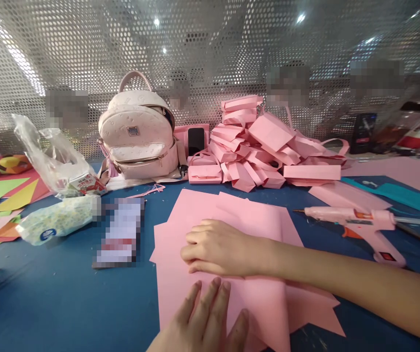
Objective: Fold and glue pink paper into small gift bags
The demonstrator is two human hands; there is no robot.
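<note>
Pink paper sheets (173,220) lie overlapped in a loose stack in front of me. The top sheet (264,308) is bent over, with a rounded fold along its right side. My right hand (213,249) reaches in from the right and rests palm down on it, fingers slightly bent and pointing left. Just below it, my left hand (206,313) lies on the paper with its fingers apart, the wrist cut off by the bottom edge. Both hands touch the paper; neither grips anything that I can see.
A pink glue gun (356,220) lies at right. Behind the paper are several folded pink paper bags (246,151) and a pale backpack (136,132). A phone (122,232), a tissue pack (59,220), a clear plastic bag (54,161) and coloured paper (1,188) are at left.
</note>
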